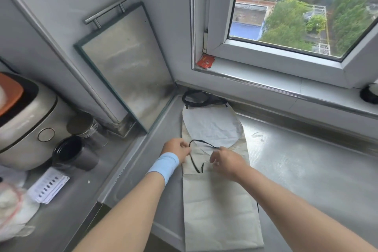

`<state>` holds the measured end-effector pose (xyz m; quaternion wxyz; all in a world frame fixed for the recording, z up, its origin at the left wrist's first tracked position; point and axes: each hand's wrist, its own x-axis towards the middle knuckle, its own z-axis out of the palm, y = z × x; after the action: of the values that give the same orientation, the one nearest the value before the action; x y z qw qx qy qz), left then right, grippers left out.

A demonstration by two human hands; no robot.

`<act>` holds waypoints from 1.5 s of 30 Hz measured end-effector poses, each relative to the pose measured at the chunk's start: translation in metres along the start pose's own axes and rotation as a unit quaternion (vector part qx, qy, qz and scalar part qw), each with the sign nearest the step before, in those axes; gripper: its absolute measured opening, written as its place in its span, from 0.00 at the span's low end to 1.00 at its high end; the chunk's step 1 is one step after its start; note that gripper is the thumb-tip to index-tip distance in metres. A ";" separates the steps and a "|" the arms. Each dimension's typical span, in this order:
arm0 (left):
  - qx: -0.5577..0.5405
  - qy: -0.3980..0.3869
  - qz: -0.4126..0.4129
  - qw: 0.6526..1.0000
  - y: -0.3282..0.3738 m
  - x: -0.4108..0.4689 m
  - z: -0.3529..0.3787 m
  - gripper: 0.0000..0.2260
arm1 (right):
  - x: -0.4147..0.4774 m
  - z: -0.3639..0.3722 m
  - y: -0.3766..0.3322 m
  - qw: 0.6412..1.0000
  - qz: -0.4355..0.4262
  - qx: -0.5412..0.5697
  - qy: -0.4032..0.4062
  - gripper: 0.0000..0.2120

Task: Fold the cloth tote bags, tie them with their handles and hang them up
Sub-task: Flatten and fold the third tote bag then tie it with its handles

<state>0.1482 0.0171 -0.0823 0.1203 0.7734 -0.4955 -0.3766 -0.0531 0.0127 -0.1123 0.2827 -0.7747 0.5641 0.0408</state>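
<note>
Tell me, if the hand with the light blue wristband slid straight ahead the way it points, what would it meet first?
Probably the thin black handle cord that the left hand already pinches, then the beige cloth tote bag lying flat on the metal counter; depth is hard to judge.

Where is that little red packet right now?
In the head view, the red packet lies on the window sill, tucked into the corner by the window frame, above and beyond the tote bag.

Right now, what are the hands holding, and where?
Both the left hand and right hand pinch the tote bag's thin black handle, one at each end.
</note>
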 end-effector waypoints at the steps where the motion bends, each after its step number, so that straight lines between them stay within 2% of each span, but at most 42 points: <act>1: -0.047 0.006 0.025 0.999 0.007 0.000 0.001 0.01 | -0.003 -0.002 0.003 1.000 -0.001 -0.015 0.007 0.11; 3: -0.029 -0.045 0.064 0.997 0.014 0.003 0.007 0.03 | -0.008 -0.003 0.010 0.999 -0.008 -0.045 0.013 0.09; 5: 0.093 -0.134 0.081 0.983 0.016 0.004 0.015 0.07 | -0.015 -0.003 0.017 0.996 -0.017 -0.082 0.025 0.11; 6: 0.137 -0.152 0.083 0.975 0.015 0.001 0.020 0.09 | -0.020 -0.002 0.020 0.993 -0.017 -0.113 0.026 0.12; 8: 0.145 -0.132 0.078 0.977 0.011 -0.001 0.023 0.10 | -0.027 -0.002 0.026 0.981 -0.009 -0.193 0.023 0.17; 11: 0.072 -0.063 0.065 0.993 0.003 -0.008 0.022 0.07 | -0.036 0.002 0.032 0.969 0.021 -0.246 0.014 0.19; 13: 0.111 -0.099 0.061 0.987 -0.002 -0.016 0.020 0.05 | -0.038 0.003 0.033 0.968 0.038 -0.247 0.002 0.17; 16: 0.192 -0.158 0.044 0.967 -0.016 -0.027 0.023 0.16 | -0.040 0.001 0.037 0.965 0.031 -0.257 -0.038 0.15; 19: 0.232 -0.148 0.075 0.958 -0.025 -0.031 0.026 0.15 | -0.040 0.001 0.044 0.988 0.031 -0.152 -0.021 0.13; 22: 0.205 -0.093 0.076 0.971 -0.025 -0.029 0.021 0.08 | -0.037 -0.005 0.048 0.998 0.023 -0.049 0.034 0.10; 27: 0.183 -0.047 0.056 0.980 -0.016 -0.013 0.017 0.07 | -0.022 -0.022 0.047 0.995 0.043 -0.050 0.073 0.10; 29: 0.191 -0.038 0.056 0.979 -0.015 -0.005 0.022 0.10 | -0.011 -0.025 0.048 0.994 0.059 -0.063 0.071 0.10; 31: 0.223 0.017 0.090 0.971 -0.014 -0.004 0.027 0.16 | -0.005 -0.025 0.048 0.992 0.065 -0.092 0.055 0.09; 33: 0.236 0.072 0.173 0.953 -0.011 -0.011 0.034 0.17 | -0.004 -0.021 0.048 0.990 0.066 -0.121 0.036 0.10; 34: 0.243 0.067 0.217 0.943 -0.009 -0.014 0.039 0.16 | -0.004 -0.017 0.049 0.989 0.068 -0.126 0.035 0.11; 36: 0.276 -0.004 0.268 0.923 -0.008 -0.020 0.048 0.19 | -0.007 -0.011 0.051 0.988 0.075 -0.124 0.062 0.16; 39: 0.329 -0.108 0.238 0.908 -0.014 -0.027 0.059 0.30 | -0.016 -0.007 0.052 0.982 0.034 -0.134 0.126 0.24; 41: 0.355 -0.097 0.238 0.899 -0.018 -0.031 0.061 0.34 | -0.027 -0.005 0.049 0.981 -0.023 -0.154 0.112 0.28; 45: 0.361 -0.095 0.258 0.891 -0.018 -0.055 0.064 0.33 | -0.061 0.007 0.046 0.981 -0.080 -0.176 0.031 0.32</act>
<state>0.1034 0.0846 -0.1113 -0.1222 0.5692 -0.7883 -0.1993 -0.1147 0.0582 -0.1131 0.1267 -0.8559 0.4928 0.0928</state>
